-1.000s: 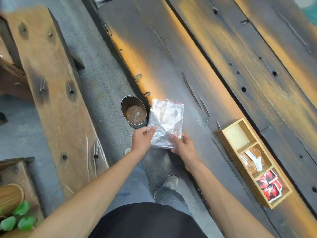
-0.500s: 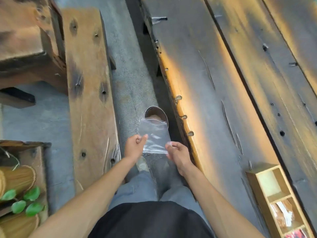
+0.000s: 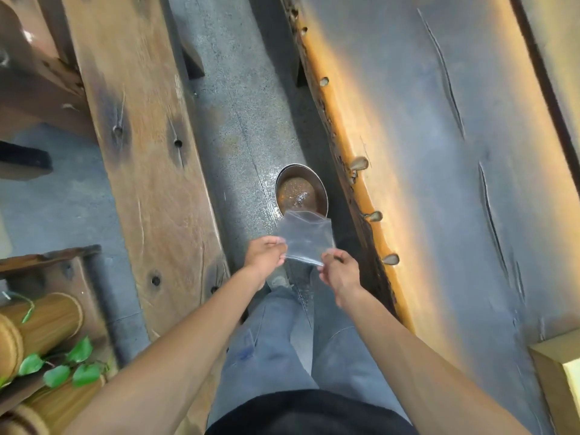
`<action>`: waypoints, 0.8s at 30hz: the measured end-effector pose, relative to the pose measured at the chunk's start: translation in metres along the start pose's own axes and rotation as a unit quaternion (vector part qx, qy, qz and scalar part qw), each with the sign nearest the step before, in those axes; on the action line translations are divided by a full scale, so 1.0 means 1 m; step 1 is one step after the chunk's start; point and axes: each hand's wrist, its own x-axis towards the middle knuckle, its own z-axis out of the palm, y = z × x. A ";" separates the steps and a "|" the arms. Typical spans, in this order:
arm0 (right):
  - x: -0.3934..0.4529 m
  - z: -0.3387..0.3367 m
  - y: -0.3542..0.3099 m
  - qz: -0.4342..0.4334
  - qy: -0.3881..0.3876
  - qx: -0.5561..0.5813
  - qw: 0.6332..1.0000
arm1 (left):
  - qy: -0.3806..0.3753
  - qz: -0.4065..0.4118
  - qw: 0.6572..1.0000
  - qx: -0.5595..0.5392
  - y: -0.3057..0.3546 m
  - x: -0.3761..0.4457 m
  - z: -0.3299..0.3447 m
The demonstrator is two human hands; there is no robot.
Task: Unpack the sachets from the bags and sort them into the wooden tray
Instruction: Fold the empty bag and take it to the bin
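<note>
Left hand (image 3: 265, 254) and right hand (image 3: 340, 271) are pinching the near corners of a clear bag (image 3: 306, 238), holding it just near of the metal can (image 3: 301, 191) on the floor; wooden tray (image 3: 561, 368) is sitting far right.

1. The light wooden compartment tray (image 3: 561, 368) is being cut off by the right edge, its contents out of view.
2. The clear plastic bag (image 3: 306, 238) is covering the near rim of the round metal can (image 3: 299, 189).
3. The bag's contents are showing too blurred to tell.
</note>
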 end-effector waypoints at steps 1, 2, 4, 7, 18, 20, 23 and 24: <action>0.005 0.003 -0.003 0.000 0.007 0.006 1.000 | 0.004 -0.001 1.000 -0.001 0.004 0.007 0.004; 0.016 0.007 -0.003 0.003 0.016 0.011 1.000 | 0.005 -0.004 1.000 -0.001 0.005 0.020 0.010; 0.044 0.016 -0.002 0.017 0.048 0.021 0.999 | 0.004 -0.013 1.000 0.010 0.002 0.051 0.022; 0.087 0.034 0.000 0.030 0.081 0.032 0.996 | 0.011 -0.025 0.999 0.020 -0.009 0.097 0.032; 0.225 0.089 0.041 0.012 0.120 -0.040 0.992 | 0.002 -0.098 0.995 -0.007 -0.070 0.239 0.050; 0.243 0.092 0.046 0.010 0.125 -0.068 0.990 | 0.005 -0.117 0.993 -0.014 -0.080 0.255 0.052; 0.260 0.094 0.045 0.020 0.128 -0.076 0.989 | -0.003 -0.137 0.990 -0.042 -0.092 0.271 0.054; 0.267 0.093 0.046 0.021 0.137 -0.069 0.988 | -0.007 -0.145 0.988 -0.054 -0.094 0.275 0.055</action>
